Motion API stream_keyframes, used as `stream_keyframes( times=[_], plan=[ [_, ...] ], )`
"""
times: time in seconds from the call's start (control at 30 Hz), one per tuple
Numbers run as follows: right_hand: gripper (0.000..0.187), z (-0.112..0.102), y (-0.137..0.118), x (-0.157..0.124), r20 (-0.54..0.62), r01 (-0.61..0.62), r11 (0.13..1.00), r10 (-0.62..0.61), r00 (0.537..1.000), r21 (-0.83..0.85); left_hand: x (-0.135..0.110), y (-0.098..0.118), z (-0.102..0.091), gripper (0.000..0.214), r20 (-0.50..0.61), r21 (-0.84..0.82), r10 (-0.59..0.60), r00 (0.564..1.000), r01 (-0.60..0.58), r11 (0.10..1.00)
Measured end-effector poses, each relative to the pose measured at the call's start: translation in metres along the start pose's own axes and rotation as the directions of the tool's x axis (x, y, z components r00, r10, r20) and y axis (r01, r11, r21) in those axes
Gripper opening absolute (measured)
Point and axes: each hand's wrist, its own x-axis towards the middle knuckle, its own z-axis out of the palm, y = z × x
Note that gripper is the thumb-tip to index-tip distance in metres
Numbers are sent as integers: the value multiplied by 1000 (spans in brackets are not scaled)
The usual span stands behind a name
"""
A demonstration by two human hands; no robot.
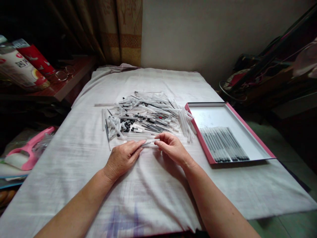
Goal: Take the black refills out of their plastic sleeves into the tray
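Note:
Both my hands meet over the cloth at the near edge of a heap of pen parts (148,115). My left hand (125,155) is closed on one end of a slim, translucent pen barrel (150,142). At its other end, my right hand (172,147) pinches with thumb and forefinger. Whether a refill is inside the barrel is too small to tell. Beyond my fingers lie clear barrels, small black caps (126,125) and thin dark refills (155,126). More clear barrels (184,122) are bunched at the heap's right side.
To the right, a shallow pink-edged box (206,145) holds a row of pens (221,144) with black ends. A pale sheet (81,165) covers the table. Left are a pink tape dispenser (31,147), a side table (74,77), bottles and glasses (61,75).

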Motion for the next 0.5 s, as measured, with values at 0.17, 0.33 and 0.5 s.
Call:
stream_keyframes(
  times=[0.17,0.33,0.5],
  plan=[
    [23,1,0,-2,95,-9,998,15,995,-56,-1,-1,2,33,46,53,40,998,-42,998],
    [17,-2,1,-2,130,40,993,-25,991,-114,0,0,4,31,43,137,62,997,-67,988],
    [22,-2,4,-1,162,21,988,4,987,-154,2,5,4,28,64,219,75,995,-88,972]
  ],
)
